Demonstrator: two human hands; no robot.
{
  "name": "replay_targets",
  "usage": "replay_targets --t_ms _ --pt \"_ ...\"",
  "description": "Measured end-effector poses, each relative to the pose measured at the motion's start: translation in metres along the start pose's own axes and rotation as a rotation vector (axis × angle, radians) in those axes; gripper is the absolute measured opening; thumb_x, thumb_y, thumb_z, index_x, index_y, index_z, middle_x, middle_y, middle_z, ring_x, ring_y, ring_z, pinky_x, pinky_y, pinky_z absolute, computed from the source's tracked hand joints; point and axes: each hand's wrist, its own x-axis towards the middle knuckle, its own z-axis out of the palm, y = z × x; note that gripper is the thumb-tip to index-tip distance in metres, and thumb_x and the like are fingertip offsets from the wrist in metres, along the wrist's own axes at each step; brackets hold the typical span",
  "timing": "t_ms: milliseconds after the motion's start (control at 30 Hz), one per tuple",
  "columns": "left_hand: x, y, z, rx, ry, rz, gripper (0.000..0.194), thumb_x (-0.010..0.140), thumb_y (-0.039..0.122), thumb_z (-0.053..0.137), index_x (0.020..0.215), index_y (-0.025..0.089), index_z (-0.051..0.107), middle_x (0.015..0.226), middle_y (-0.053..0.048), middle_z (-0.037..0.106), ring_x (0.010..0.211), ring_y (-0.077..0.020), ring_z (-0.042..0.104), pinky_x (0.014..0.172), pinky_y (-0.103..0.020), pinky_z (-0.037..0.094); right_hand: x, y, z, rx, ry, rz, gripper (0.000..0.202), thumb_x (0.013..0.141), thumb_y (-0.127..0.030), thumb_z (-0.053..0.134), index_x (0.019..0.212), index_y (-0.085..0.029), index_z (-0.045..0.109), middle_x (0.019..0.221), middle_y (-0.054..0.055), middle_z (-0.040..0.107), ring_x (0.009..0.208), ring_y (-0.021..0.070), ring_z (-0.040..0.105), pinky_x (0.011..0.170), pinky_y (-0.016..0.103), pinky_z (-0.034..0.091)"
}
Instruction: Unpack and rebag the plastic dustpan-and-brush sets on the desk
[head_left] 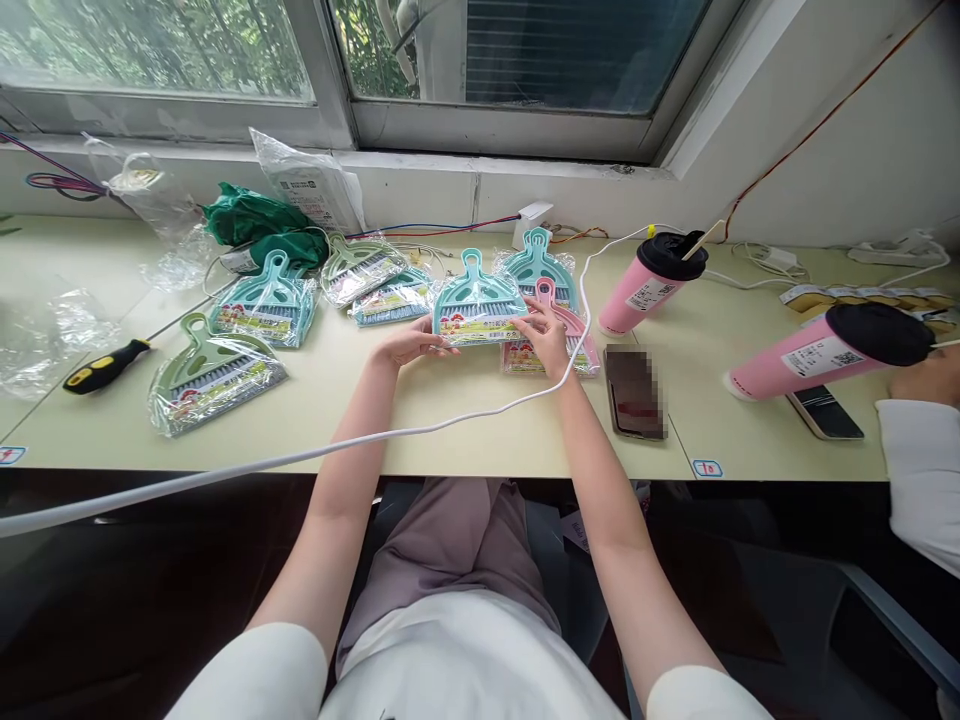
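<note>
Between my two hands is a wrapped teal dustpan-and-brush set (480,305), its handle pointing toward the window. My left hand (412,343) holds its lower left corner and my right hand (544,330) grips its lower right edge. A pink set (559,355) lies partly under my right hand, with another teal set (538,262) behind it. To the left are a green-and-white set (364,270), a blue set (394,298), a teal set (266,305) and a green set (214,378), all in clear plastic.
A white cable (420,430) crosses in front over my right wrist. Two pink cups (641,290) (806,360) and a phone (635,392) are on the right, near a person's sleeve (919,480). A screwdriver (106,367) and green bag (255,220) are at left.
</note>
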Motion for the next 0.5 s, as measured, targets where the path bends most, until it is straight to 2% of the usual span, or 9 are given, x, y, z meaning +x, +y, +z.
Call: replay_targets --t_ms 167,300,433,500 --pt "0.000 -0.002 0.000 0.030 -0.030 -0.016 0.061 0.065 0.014 0.084 0.121 0.019 0.061 0.112 -0.015 0.075 0.086 -0.0262 0.078 0.064 -0.025 0.061 0.001 0.013 0.006 -0.031 0.078 0.035 0.007 0.073 -0.026 0.080 0.078 -0.022 0.076 0.135 0.008 0.066 0.132 0.0249 0.058 0.109 0.043 0.052" --pt "0.001 -0.002 0.001 0.023 -0.039 -0.043 0.064 0.064 0.016 0.086 0.123 0.018 0.062 0.111 -0.016 0.074 0.089 -0.0289 0.077 0.066 -0.029 0.062 0.000 0.013 0.008 -0.088 0.119 0.028 0.018 0.075 -0.023 0.076 0.092 -0.020 0.078 0.121 0.010 0.074 0.125 0.0267 0.062 0.107 0.046 0.054" --pt "0.003 -0.001 0.003 -0.067 0.033 -0.071 0.043 0.080 0.035 0.078 0.118 0.018 0.067 0.101 -0.015 0.075 0.088 -0.0277 0.076 0.067 -0.035 0.065 -0.002 0.009 0.009 -0.064 0.170 0.034 0.022 0.073 -0.021 0.075 0.095 -0.019 0.078 0.108 0.007 0.078 0.112 0.0258 0.068 0.104 0.045 0.055" --pt "0.004 -0.001 0.005 -0.086 0.065 -0.024 0.039 0.084 0.038 0.074 0.118 0.019 0.067 0.099 -0.012 0.075 0.092 -0.0260 0.075 0.072 -0.038 0.065 -0.003 0.008 0.010 -0.084 0.196 0.035 0.021 0.074 -0.021 0.074 0.094 -0.019 0.078 0.108 0.008 0.078 0.110 0.0253 0.068 0.104 0.045 0.055"
